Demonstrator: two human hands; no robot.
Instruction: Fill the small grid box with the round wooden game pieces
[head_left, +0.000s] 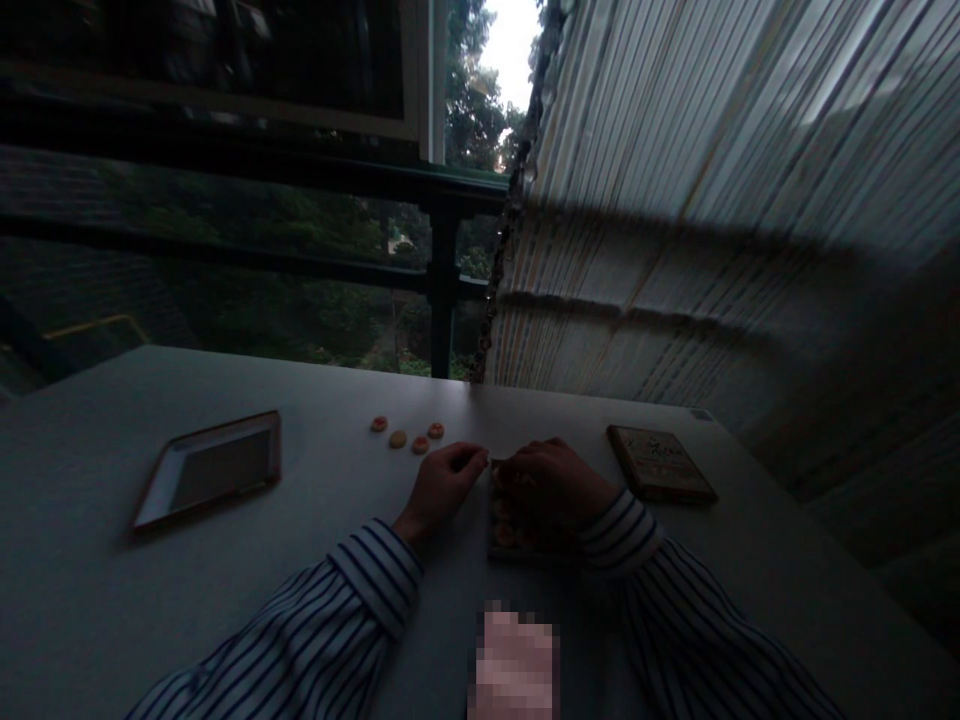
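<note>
A shallow box [491, 548] of round pieces lies on the white table, partly covered by my right hand [559, 480]. The fingers of that hand are bent over the pieces; their tips are too dark to tell what they hold. Just left of the box is my left hand [446, 485], its fingers pressed together near the box's upper left corner, and anything between them is too small to name. Beyond my left hand lie several loose round pieces: one at the left [379, 424], a plain one [398, 439], and two with red marks [421, 445].
An open, tray-like lid or frame [276, 450] lies on the table [315, 610] at the left. On the right is a flat, decorated box or lid [661, 464]. A railing [444, 240] and a striped curtain [600, 200] stand behind the table's far edge.
</note>
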